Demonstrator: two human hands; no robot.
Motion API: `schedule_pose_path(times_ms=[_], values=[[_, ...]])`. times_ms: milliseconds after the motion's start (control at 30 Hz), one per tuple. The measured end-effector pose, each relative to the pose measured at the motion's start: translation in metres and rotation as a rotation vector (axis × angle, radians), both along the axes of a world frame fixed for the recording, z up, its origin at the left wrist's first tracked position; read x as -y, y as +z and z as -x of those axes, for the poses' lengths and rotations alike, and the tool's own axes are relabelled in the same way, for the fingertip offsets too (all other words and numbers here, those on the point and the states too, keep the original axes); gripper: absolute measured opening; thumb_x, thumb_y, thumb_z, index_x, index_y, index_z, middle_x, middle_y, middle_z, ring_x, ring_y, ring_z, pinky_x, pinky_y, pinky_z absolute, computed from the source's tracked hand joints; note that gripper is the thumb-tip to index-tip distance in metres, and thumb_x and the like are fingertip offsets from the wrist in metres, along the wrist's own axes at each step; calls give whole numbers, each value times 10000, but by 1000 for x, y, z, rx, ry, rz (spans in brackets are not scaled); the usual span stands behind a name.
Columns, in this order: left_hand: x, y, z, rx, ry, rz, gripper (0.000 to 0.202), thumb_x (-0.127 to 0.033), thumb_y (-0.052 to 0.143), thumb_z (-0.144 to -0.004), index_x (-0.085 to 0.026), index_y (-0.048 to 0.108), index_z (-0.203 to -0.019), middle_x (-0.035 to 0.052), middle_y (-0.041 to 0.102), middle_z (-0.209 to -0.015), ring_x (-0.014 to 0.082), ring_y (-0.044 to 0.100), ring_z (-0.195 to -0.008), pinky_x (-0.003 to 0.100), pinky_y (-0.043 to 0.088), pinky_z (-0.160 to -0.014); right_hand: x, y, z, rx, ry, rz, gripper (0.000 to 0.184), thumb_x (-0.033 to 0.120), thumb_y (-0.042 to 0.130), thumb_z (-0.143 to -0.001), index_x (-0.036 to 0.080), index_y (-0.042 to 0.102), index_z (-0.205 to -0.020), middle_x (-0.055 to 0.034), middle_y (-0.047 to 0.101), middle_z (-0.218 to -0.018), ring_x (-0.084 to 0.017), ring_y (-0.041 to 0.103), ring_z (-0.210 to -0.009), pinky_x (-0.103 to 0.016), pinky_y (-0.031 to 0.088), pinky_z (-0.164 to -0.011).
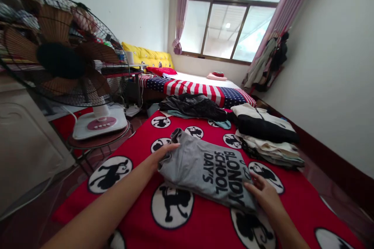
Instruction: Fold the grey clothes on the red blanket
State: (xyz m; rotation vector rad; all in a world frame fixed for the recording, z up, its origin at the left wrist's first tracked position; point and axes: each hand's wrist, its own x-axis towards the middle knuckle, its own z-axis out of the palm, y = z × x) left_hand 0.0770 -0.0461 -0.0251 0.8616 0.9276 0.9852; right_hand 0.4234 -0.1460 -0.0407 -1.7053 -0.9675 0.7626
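Observation:
A grey T-shirt (pixel 193 161), folded into a rough oblong with black lettering facing up, lies in front of me on a red blanket (pixel 204 229). At its left end, my left hand (pixel 164 155) is closed on the fabric, thumb on top and the other fingers mostly hidden. My right hand (pixel 263 192) holds the opposite end near the printed words, with its thumb over the cloth and its fingers at the edge. The left part of the shirt looks bunched and slightly raised.
A stack of folded clothes (pixel 269 136) stands at the right, and a heap of dark clothes (pixel 193 107) lies at the far edge. Left of the blanket, a fan (pixel 61 60) rests on a round stool (pixel 99 136). Behind is a bed with a stars-and-stripes cover (pixel 193 88).

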Motion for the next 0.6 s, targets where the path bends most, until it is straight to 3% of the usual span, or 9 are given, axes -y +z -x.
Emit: schedule_pose_path(times_ms=[167, 233, 333, 433, 533, 600], values=[[-18, -15, 38, -466, 242, -174, 732, -78, 723, -596, -159, 465, -1276, 26, 691, -839, 159, 660, -658, 254, 529, -596, -5, 4, 17, -165, 67, 41, 343, 384, 778, -576, 167, 693, -827, -102, 751, -856, -308, 701, -896, -378, 571, -779], [-22, -15, 49, -651, 351, -260, 670, -102, 666, -652, -143, 455, -1287, 78, 673, -963, 172, 669, -736, 291, 550, -658, -8, 6, 23, -303, 118, 102, 348, 400, 780, -622, 153, 684, -848, -112, 751, -861, -294, 712, -855, -378, 576, -760], [-11, -7, 45, -876, 405, -566, 469, -222, 599, -760, -161, 531, -1220, 123, 628, -1136, 250, 629, -1039, 403, 522, -885, -8, 6, 31, -520, 130, 126, 371, 295, 805, -613, 149, 655, -919, -111, 752, -884, -273, 723, -811, -377, 587, -736], [23, 4, 14, -949, 166, -866, 497, -373, 596, -809, -225, 525, -1278, 111, 573, -1295, 286, 506, -1241, 476, 389, -1061, -5, 11, 40, -688, 127, 81, 376, 202, 786, -605, 148, 636, -946, -101, 754, -878, -260, 726, -807, -366, 590, -762], [62, 9, -33, -996, -192, -1020, 999, -512, 787, -597, -271, 338, -1456, 113, 403, -1486, 360, 338, -1370, 533, 258, -1140, 1, 31, 51, -736, 101, 23, 367, 223, 762, -623, 154, 627, -957, -94, 751, -852, -274, 724, -827, -377, 596, -773], [80, 9, -65, -1010, -248, -1057, 1101, -485, 809, -563, -293, 254, -1494, 110, 310, -1540, 386, 284, -1393, 568, 223, -1144, 8, 51, 59, -635, 94, -56, 385, 289, 740, -648, 162, 623, -992, -103, 747, -878, -293, 720, -847, -398, 605, -751]])
